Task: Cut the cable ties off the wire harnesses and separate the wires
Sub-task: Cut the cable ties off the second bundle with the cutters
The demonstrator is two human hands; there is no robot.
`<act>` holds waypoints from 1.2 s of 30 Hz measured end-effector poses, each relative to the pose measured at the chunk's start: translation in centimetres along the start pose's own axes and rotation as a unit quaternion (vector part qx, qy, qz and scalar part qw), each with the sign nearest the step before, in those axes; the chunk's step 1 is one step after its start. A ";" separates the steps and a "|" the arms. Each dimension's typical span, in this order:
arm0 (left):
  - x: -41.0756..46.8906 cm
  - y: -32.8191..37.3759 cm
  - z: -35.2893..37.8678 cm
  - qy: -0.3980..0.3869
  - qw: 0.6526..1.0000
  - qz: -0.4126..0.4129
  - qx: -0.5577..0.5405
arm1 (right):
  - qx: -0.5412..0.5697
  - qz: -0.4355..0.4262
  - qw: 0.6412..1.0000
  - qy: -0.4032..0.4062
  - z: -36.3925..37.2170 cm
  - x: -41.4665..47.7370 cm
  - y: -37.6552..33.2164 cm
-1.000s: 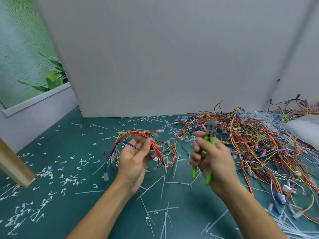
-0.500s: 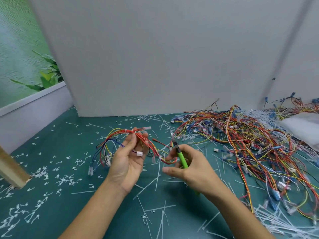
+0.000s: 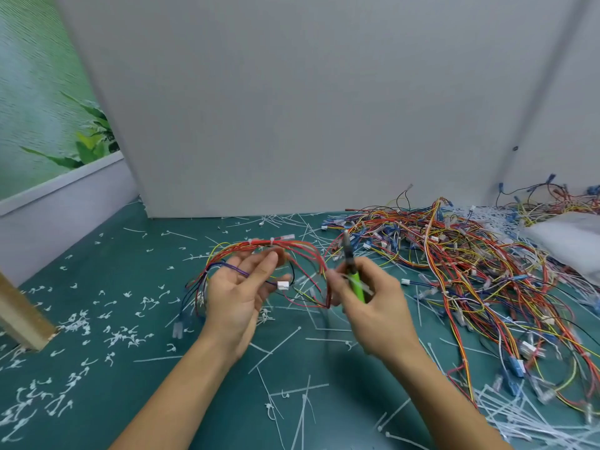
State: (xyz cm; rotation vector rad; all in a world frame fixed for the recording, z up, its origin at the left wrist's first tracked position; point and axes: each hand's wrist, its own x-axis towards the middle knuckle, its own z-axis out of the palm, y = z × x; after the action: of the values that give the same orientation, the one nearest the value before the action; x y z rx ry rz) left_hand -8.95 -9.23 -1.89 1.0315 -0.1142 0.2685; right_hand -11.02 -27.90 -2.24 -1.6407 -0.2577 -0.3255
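Above the table [image 3: 130, 368], the left hand [image 3: 237, 297] holds a red wire harness [image 3: 302, 246] in a light grip, its white cable ties [image 3: 272, 243] uncut, so the right hand [image 3: 376, 310], gripping green cutters [image 3: 356, 282], should probably snip one next.

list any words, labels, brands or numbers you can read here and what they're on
No text can be read anywhere in this view.
On the green-handled cutters in the right hand: no brand legible, blurred by motion.
On the white connector of the wire harness held by the left hand: any marking is too small.
On the grey board: blank.
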 end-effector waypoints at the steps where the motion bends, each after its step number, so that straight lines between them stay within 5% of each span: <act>1: 0.0 -0.2 0.0 0.013 0.997 0.028 0.065 | 0.025 0.013 1.000 0.009 -0.4 0.3 -0.3; 4: -0.3 -0.9 -0.3 0.035 0.971 0.094 0.217 | 0.103 0.075 0.992 0.020 -1.7 1.0 -0.6; 8: -0.2 -1.1 -0.5 0.063 0.956 0.154 0.243 | 0.186 0.149 0.971 0.009 -2.2 1.3 -0.5; 12: -0.2 -1.3 -1.0 0.064 0.897 0.185 0.397 | 0.230 0.168 0.958 0.000 -2.2 1.4 -0.6; 18: -0.8 -1.4 -0.8 0.072 0.900 0.152 0.401 | 0.195 0.166 0.966 0.013 -1.8 1.2 -0.2; 22: -1.4 -1.0 -0.1 -0.018 0.898 0.177 0.402 | 0.062 0.092 0.994 0.027 -0.9 0.7 0.2; 30: -2.2 -2.1 0.2 -0.106 0.899 0.099 0.413 | -0.012 0.000 0.999 -0.038 0.5 -0.2 0.8; 36: -1.8 -2.4 0.1 -0.146 0.954 0.027 0.259 | 0.006 0.010 0.999 -0.048 0.7 -0.3 0.8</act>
State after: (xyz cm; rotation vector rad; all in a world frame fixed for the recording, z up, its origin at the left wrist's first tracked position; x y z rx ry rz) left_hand -10.04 -10.77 -4.25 1.5902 -0.3531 0.1975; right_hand -10.95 -27.31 -3.17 -1.6475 -0.3151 -0.2311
